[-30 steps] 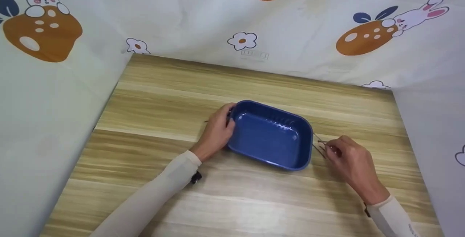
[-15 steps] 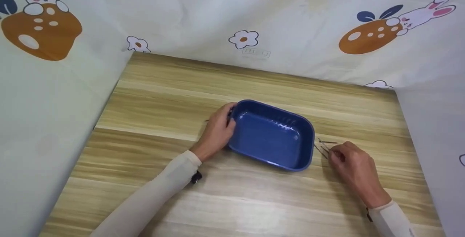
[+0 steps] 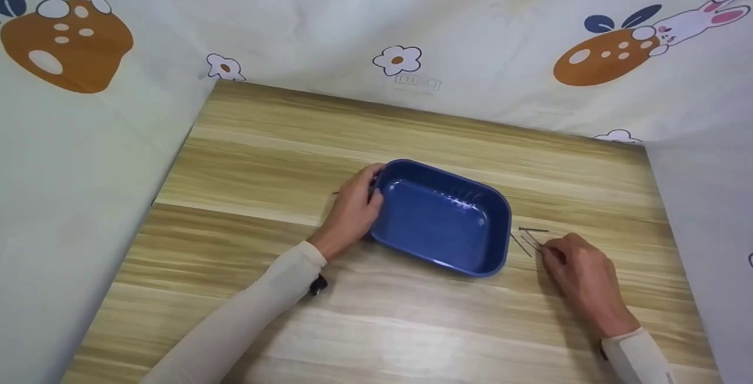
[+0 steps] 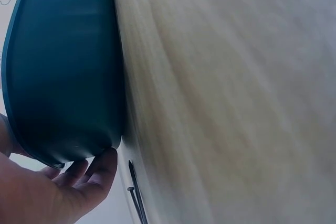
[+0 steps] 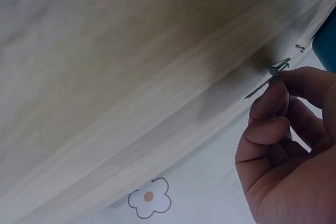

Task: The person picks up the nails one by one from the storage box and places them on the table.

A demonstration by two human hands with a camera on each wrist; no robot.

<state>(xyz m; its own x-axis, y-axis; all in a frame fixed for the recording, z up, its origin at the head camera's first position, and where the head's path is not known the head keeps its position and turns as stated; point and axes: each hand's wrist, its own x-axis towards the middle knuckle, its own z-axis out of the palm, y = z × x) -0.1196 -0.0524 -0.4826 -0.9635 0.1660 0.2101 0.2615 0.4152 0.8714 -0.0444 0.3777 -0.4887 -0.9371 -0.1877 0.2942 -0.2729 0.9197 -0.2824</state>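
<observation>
My left hand (image 3: 352, 213) grips the left end of a blue rectangular basin (image 3: 438, 228), thumb at the rim and fingers on the outer wall, as the left wrist view shows. Right of the basin, my right hand (image 3: 582, 278) pinches a thin metal nail (image 3: 533, 239) between thumb and forefinger, just above the table. Other nails lie beside it: a dark nail (image 3: 534, 230) behind and another (image 3: 521, 246) close to the basin's wall. In the right wrist view, a nail head (image 5: 273, 71) shows at the fingertips; the nails there overlap.
More nails (image 4: 136, 195) lie on the table near my left hand, mostly hidden from the head view. The wood-grain table (image 3: 265, 154) meets a pale patterned sheet (image 3: 317, 31) at the back and sides. The basin's inside holds nothing visible.
My right hand has drawn away from the basin, to the right and slightly towards me, with its nail. The dark nail behind it now shows fully. My left hand stays on the basin.
</observation>
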